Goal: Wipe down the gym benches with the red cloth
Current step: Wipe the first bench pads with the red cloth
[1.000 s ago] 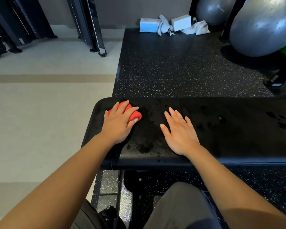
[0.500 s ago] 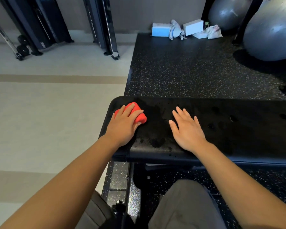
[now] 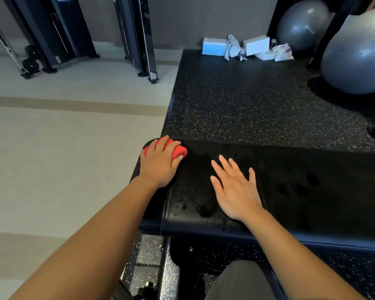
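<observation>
Grips red cloth (image 3: 179, 150) in left hand (image 3: 158, 167), fingers curled over it, now at far-left corner of worktop (image 3: 312, 191) after shifting left. Keeps right hand (image 3: 236, 191) flat, fingers straight, empty, right of cloth. Suggests left end nearly done; leaves spotted right stretch unwiped
</observation>
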A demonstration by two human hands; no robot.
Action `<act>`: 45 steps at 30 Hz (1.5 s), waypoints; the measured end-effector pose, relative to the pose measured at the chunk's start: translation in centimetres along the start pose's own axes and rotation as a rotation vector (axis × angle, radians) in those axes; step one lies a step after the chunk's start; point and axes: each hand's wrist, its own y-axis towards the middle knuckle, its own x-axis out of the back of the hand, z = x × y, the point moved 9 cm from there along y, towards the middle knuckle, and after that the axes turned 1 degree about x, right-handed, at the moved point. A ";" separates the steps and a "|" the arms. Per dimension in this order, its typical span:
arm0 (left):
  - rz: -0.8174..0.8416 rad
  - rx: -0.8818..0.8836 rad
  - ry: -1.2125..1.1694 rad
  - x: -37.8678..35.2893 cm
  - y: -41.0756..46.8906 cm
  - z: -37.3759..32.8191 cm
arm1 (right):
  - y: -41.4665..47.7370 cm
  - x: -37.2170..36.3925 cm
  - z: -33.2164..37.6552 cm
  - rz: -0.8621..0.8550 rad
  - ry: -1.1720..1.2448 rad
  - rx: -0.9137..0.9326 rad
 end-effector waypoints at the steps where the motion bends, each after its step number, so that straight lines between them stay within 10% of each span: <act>1: 0.001 0.006 -0.003 0.0 0.2 0.0 | 0.0 0.0 0.0 0.002 0.003 -0.001; 45: -0.035 -0.038 -0.087 0.3 0.8 0.5 | 0.0 -0.1 -0.2 -0.022 0.023 -0.018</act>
